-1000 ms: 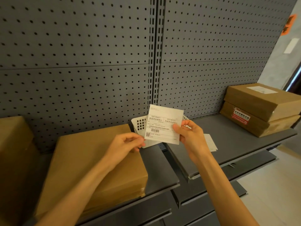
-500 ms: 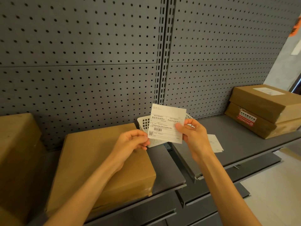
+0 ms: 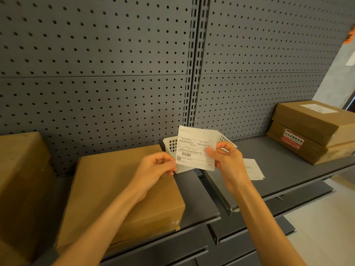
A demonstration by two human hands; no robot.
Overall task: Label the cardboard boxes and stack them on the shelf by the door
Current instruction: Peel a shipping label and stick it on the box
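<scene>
Cardboard boxes sit on the grey shelf [image 3: 284, 175] in front of the perforated back panel [image 3: 115, 73]. The largest box in view [image 3: 115, 189] lies flat on the left section, its top bare brown, with another box [image 3: 19, 179] just beside it at the left edge. On the right section two boxes are stacked: the upper box [image 3: 307, 120] carries a white label on top, and the lower box [image 3: 307, 150] shows a red sticker on its side.

The left hand [image 3: 155, 167] is curled almost closed, its fingertips pinching the lower left corner of the shipping label [image 3: 194, 148]. The right hand [image 3: 228, 160] grips the label's right edge between thumb and fingers. The label is held upright above the gap between the shelf sections, clear of every box; it is white, with printed text, a barcode and a QR code.

A white plastic basket [image 3: 171, 144] stands behind the label, and loose label sheets [image 3: 253, 169] lie flat on the shelf by the right wrist.
</scene>
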